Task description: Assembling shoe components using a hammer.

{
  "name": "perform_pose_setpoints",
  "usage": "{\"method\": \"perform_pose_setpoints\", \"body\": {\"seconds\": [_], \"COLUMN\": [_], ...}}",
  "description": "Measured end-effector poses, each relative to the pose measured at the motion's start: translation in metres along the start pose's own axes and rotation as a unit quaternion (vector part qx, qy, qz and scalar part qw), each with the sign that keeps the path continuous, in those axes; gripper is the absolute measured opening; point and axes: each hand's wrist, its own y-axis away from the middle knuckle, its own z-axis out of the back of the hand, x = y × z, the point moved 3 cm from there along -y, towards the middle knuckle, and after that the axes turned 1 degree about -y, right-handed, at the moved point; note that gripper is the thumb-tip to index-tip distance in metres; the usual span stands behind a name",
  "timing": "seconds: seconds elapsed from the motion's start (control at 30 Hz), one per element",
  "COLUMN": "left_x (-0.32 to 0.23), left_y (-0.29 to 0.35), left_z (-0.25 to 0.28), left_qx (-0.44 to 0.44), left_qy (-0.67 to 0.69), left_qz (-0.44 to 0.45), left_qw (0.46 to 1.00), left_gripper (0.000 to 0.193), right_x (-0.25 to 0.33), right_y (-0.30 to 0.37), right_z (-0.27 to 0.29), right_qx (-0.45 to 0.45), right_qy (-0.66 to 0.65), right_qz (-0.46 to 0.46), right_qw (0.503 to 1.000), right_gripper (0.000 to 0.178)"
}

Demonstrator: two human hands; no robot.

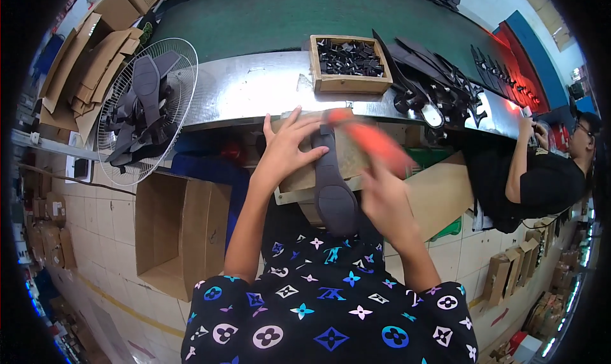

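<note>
A dark grey shoe sole (335, 192) lies lengthwise in front of me, its heel end toward my lap and its far end on a worn board (299, 181). My left hand (287, 149) holds the sole at its far end, thumb laid across it and some fingers stretched over the board. In my right hand (388, 205) is an orange-red hammer-like tool (380, 144), smeared by motion. It slants over the board just right of the sole, reaching toward the sole's far end. The tool's exact shape and what it touches are blurred.
On the metal bench edge stands a wooden box (353, 85) of small black parts, with dark straps and soles (423, 77) to its right. At left are a wire basket (191, 77) of soles and an open cardboard box (207, 237). A co-worker (541, 179) sits at right.
</note>
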Motion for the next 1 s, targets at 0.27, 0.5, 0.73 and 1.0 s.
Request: {"method": "perform_pose_setpoints", "body": {"seconds": [0.27, 0.5, 0.73, 1.0], "left_x": [-0.02, -0.096, -0.107, -0.117], "left_y": [0.031, 0.09, 0.099, 0.097], "left_z": [0.017, 0.062, 0.061, 0.054], "left_qx": [-0.035, 0.08, 0.22, 0.287], "left_qy": [0.269, 0.503, 0.573, 0.675], "left_qz": [-0.069, 0.025, 0.071, 0.005], "left_qw": [0.96, 0.86, 0.786, 0.68], "left_gripper": [0.019, 0.022, 0.03, 0.034], "right_x": [0.002, -0.036, 0.007, 0.021], "right_y": [-0.026, -0.031, -0.004, -0.003], "right_z": [0.014, -0.035, -0.007, 0.007], "right_qx": [-0.049, 0.116, 0.271, 0.268], "right_qy": [0.0, 0.198, -0.574, -0.532], "right_qz": [0.139, 0.158, -0.026, -0.024], "right_qw": [0.989, 0.961, 0.772, 0.803], "right_gripper": [0.045, 0.045, 0.033, 0.035]}}
